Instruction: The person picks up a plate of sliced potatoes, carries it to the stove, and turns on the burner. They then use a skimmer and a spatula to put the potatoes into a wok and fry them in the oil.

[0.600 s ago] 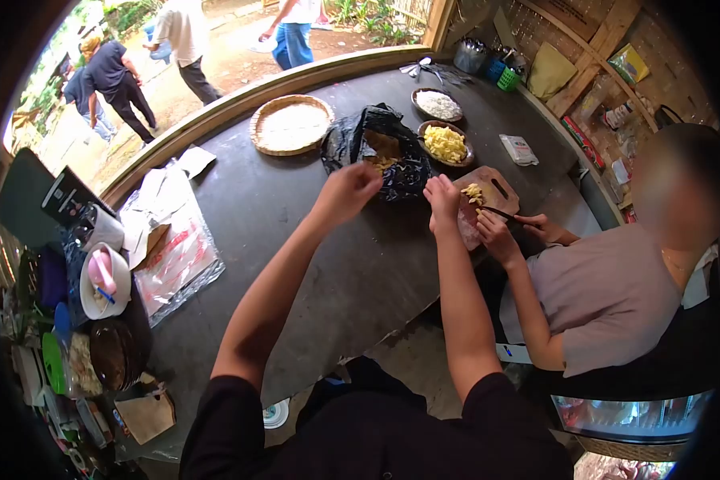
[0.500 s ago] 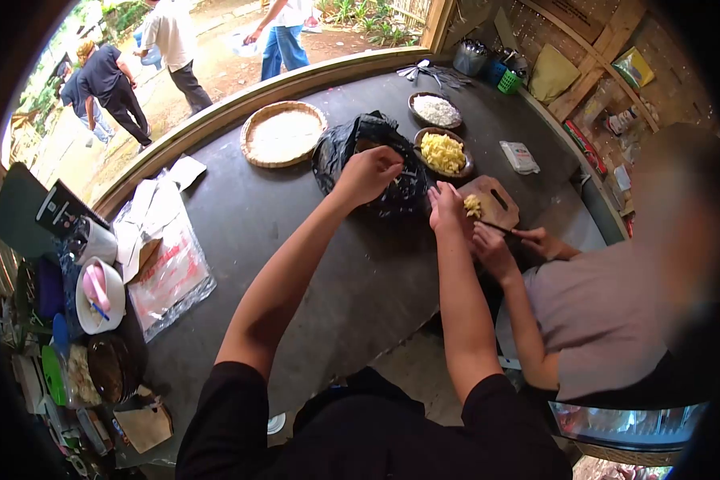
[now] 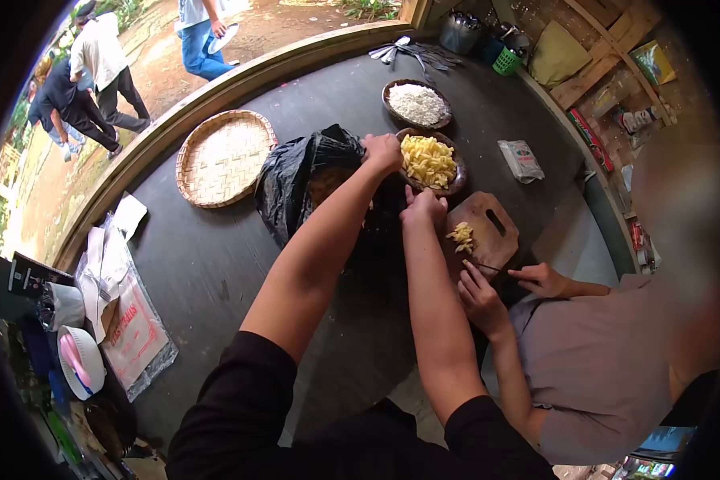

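A crumpled black plastic bag stands on the dark table, its mouth partly spread and brownish contents dimly visible. My left hand is closed on the bag's upper right edge, close beside a brown bowl of yellow cut pieces. Just below that bowl is my right hand, its fingers curled between bowl and bag; what they grip is hidden. To the right, a co-worker's hands hold a knife at a wooden cutting board bearing small yellow pieces.
A round woven tray lies left of the bag. Beyond the yellow pieces sit a bowl of white grated-looking food and several spoons and forks. A white packet is at right; plastic packaging at left. The co-worker sits close on my right.
My left hand has moved from above the bag to its right edge by the bowl. My right hand has curled below the bowl. The view has shifted, and people outside have moved.
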Demonstrator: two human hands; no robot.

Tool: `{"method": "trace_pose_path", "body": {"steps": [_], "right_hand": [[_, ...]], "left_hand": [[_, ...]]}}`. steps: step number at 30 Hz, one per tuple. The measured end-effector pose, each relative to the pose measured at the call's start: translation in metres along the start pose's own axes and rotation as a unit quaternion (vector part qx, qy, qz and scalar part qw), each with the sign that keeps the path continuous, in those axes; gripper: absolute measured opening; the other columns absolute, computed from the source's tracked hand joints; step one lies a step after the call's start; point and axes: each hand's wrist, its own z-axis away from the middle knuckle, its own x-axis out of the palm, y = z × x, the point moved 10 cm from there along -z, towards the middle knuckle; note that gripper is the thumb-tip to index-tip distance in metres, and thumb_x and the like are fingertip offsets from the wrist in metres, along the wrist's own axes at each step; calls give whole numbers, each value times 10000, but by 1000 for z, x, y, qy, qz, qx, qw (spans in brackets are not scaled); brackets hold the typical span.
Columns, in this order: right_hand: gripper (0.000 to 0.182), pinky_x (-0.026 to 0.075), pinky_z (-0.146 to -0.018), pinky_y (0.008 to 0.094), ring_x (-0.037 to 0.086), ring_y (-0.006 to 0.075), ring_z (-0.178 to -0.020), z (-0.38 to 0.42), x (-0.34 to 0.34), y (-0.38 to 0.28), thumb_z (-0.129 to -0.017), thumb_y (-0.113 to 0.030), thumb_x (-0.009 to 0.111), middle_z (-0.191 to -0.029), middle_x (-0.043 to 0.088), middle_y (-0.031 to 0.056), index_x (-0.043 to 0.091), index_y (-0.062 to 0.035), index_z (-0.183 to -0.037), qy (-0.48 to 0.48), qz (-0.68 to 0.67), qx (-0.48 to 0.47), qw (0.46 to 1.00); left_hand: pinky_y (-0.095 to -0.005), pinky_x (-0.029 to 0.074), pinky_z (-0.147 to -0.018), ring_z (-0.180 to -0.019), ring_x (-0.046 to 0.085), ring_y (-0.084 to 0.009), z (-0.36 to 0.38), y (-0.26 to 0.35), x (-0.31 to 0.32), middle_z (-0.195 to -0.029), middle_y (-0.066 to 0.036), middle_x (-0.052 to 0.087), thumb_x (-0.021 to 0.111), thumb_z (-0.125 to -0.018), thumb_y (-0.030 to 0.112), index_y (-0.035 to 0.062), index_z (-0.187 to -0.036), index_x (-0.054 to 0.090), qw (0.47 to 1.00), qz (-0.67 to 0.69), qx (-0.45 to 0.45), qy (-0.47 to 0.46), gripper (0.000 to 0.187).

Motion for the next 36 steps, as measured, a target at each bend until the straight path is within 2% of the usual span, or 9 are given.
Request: {"method": "trace_pose_path", "body": {"steps": [7, 9, 14, 19, 22, 27, 29, 33, 36], "right_hand": [[552, 645, -695, 417, 590, 374, -1037, 34, 7, -16, -850, 53, 469, -1333, 393, 262, 310, 13, -1378, -70, 11, -18, 997], [549, 644, -695, 424, 589, 367, -1029, 58, 4, -25, -850, 42, 469, -1328, 398, 259, 311, 21, -1376, -95, 13, -22, 995], [567, 636, -712, 454, 602, 346, -1024, 108, -4, -41, -856, 29, 469, -1273, 456, 243, 270, 19, -1387, -166, 27, -41, 985], [494, 612, -786, 486, 645, 351, -944, 175, -25, -54, -850, 24, 492, -1210, 502, 208, 319, 18, -1312, -272, 9, -27, 962], [415, 608, -796, 491, 644, 349, -943, 229, -50, -55, -854, 7, 512, -1185, 512, 196, 369, 22, -1243, -353, 21, -3, 936], [327, 598, -825, 470, 615, 321, -962, 331, -120, -57, -870, -15, 509, -1115, 549, 158, 423, 7, -1185, -437, 56, 23, 898], [349, 614, -735, 422, 640, 281, -945, 381, -145, -53, -886, -28, 503, -1069, 580, 145, 411, 8, -1220, -507, 90, 45, 856], [300, 584, -706, 380, 636, 250, -914, 454, -209, -38, -888, -73, 542, -1054, 592, 111, 460, -30, -1173, -571, 133, 89, 805], [303, 571, -675, 360, 646, 227, -901, 513, -258, -31, -889, -88, 548, -1080, 598, 111, 461, -39, -1175, -627, 178, 119, 749]], "left_hand": [[-446, 529, -815, -944, 684, -337, 12, -29, -15, -996, -179, 701, 645, -756, 171, 18, -941, 708, 998, 64, -8, 7, 248], [-455, 539, -786, -934, 677, -362, 42, -42, -36, -984, -209, 693, 644, -739, 157, -8, -921, 702, 981, 186, -38, 39, 253], [-430, 525, -826, -950, 656, -380, 113, -58, -105, -950, -237, 678, 644, -717, 138, -8, -919, 661, 967, 203, -49, 144, 250], [-411, 522, -820, -930, 661, -377, 205, -84, -145, -1014, -229, 673, 689, -707, 175, -17, -1014, 633, 946, 293, -52, 124, 366], [-325, 536, -749, -880, 666, -227, 294, -109, -166, -986, -157, 658, 774, -684, 149, -10, -1127, 538, 867, 464, -96, 152, 527], [-316, 537, -697, -846, 629, -200, 446, -139, -176, -991, -108, 603, 707, -790, 108, 24, -1115, 473, 745, 637, -76, 182, 408], [-350, 523, -739, -892, 631, -195, 506, -153, -175, -1014, -89, 610, 611, -897, 168, 52, -1128, 469, 664, 723, -58, 181, 295], [-328, 541, -699, -858, 630, -198, 656, -168, -189, -1011, -103, 600, 550, -950, 224, 45, -1091, 468, 619, 742, -89, 243, 243], [-360, 520, -788, -919, 639, -200, 762, -170, -191, -1055, -76, 612, 501, -964, 251, 79, -1158, 495, 590, 746, -117, 288, 260]]}}
